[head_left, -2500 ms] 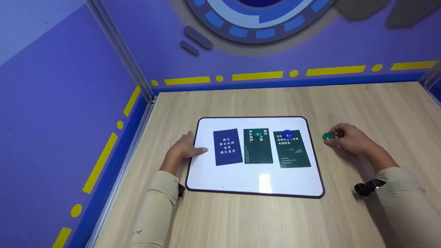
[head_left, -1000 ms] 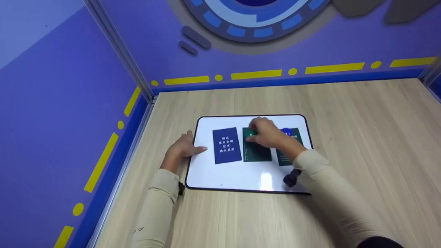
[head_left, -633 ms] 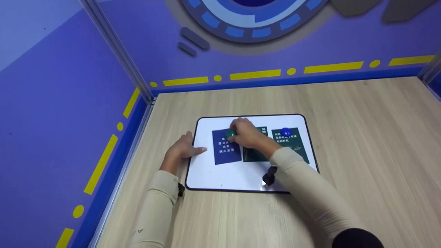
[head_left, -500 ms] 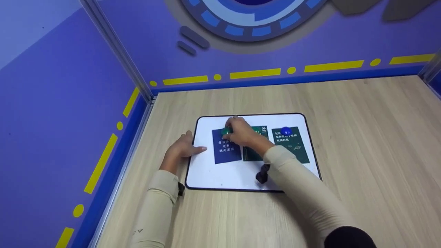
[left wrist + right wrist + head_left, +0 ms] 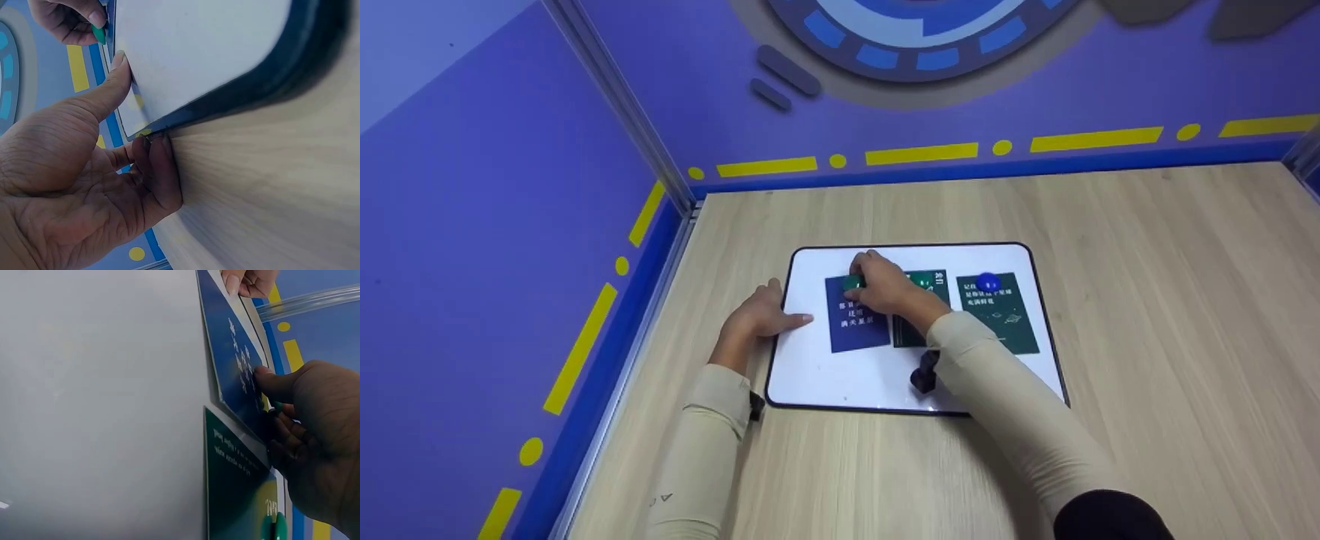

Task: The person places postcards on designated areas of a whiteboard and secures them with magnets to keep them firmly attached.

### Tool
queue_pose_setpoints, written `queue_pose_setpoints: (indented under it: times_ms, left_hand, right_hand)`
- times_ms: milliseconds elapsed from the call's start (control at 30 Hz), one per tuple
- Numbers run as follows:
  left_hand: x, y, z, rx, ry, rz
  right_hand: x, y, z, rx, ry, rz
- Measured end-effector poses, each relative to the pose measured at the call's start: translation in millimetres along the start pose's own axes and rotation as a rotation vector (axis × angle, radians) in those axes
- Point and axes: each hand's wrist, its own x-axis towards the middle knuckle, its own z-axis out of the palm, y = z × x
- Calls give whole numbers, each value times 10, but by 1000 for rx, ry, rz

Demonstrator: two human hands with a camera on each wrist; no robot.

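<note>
A black-edged whiteboard [image 5: 840, 382] lies on the table, with three printed cards in a row on it. In the head view my right hand [image 5: 883, 286] pinches a round green magnet [image 5: 852, 283] at the top of the blue card [image 5: 859, 330]. A second green magnet [image 5: 921, 280] sits on the middle green card [image 5: 909, 337], partly behind that hand. On the right-hand green card [image 5: 1005, 322] rests a blue magnet [image 5: 988, 283]. My left hand [image 5: 759, 315] grips the board's left edge; the left wrist view has its thumb [image 5: 115, 81] on top and fingers curled at the rim.
The wooden table [image 5: 1155, 300] extends around the board. A purple wall panel [image 5: 480, 262] stands along the left and another decorated panel [image 5: 945, 112] along the back. A dark wrist camera [image 5: 924, 375] on the right sleeve hangs over the board's lower part.
From right of the board, my right hand has carried the green magnet left across the cards to the top of the blue card. My left hand stays at the board's edge.
</note>
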Motion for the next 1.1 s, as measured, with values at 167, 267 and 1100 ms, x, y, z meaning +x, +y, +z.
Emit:
queue_pose_setpoints:
  times_ms: [167, 267, 1100]
  left_hand:
    - [3, 18, -1, -3, -2, -11]
    - [5, 15, 0, -2, 6, -10]
    - [30, -19, -6, -3, 4, 5]
  right_hand:
    - [8, -10, -23, -3, -3, 23]
    - [12, -19, -25, -11, -5, 20]
    - [-7, -26, 9, -17, -8, 18]
